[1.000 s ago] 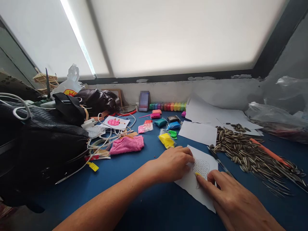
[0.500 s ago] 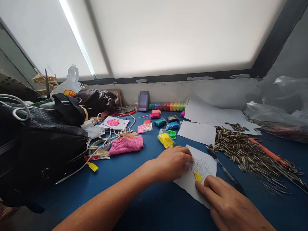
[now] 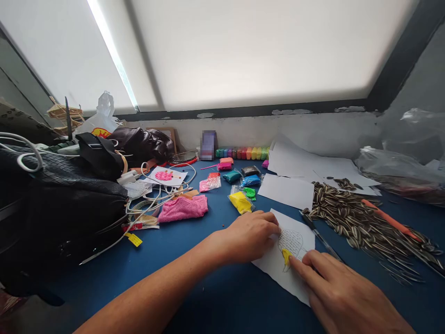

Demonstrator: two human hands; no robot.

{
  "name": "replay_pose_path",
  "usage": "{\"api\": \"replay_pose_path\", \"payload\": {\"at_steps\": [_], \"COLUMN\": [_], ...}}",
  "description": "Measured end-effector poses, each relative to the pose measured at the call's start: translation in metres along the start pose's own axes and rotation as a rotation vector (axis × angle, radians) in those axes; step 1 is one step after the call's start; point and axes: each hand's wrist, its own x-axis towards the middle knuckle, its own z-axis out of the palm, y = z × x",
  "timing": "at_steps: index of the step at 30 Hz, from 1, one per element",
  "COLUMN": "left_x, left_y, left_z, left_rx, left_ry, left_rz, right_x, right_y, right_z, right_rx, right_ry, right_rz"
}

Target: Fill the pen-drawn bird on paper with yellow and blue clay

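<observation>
A small torn sheet of paper lies on the blue table, with a rounded pencil or pen drawing filled with short marks. A flattened piece of yellow clay sits at the drawing's lower left. My left hand bears down on the paper's left side, its fingers curled together; the fingertips are partly hidden. With an outstretched index finger, my right hand touches the clay's right edge, while its other fingers are bent. An open packet of yellow clay lies just beyond my left hand.
Sunflower seeds are heaped at the right with an orange-handled tool; a black pen lies beside the paper. White sheets and coloured clay packets lie behind. A pink cloth, cables and a black bag stand left.
My right fingertip has shifted slightly right, from below the yellow clay to its right edge. The clay now looks narrower and longer downward. My left hand stays on the paper.
</observation>
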Motion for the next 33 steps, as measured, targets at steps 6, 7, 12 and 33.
{"api": "replay_pose_path", "payload": {"at_steps": [6, 7, 12, 33], "left_x": [0.001, 0.0, 0.0, 0.0], "left_y": [0.001, 0.001, 0.001, 0.002], "left_z": [0.0, 0.0, -0.001, 0.0], "left_rx": [-0.002, -0.002, -0.013, -0.003], "left_ry": [-0.001, -0.002, -0.003, -0.004], "left_rz": [-0.003, -0.005, -0.013, -0.012], "right_x": [0.004, 0.003, 0.0, 0.005], "right_y": [-0.003, -0.004, -0.009, 0.004], "right_z": [0.003, 0.002, -0.001, 0.009], "right_rx": [0.011, 0.028, 0.097, -0.071], "right_ry": [-0.013, -0.022, -0.066, 0.029], "right_rz": [-0.006, 0.0, 0.048, -0.025]}}
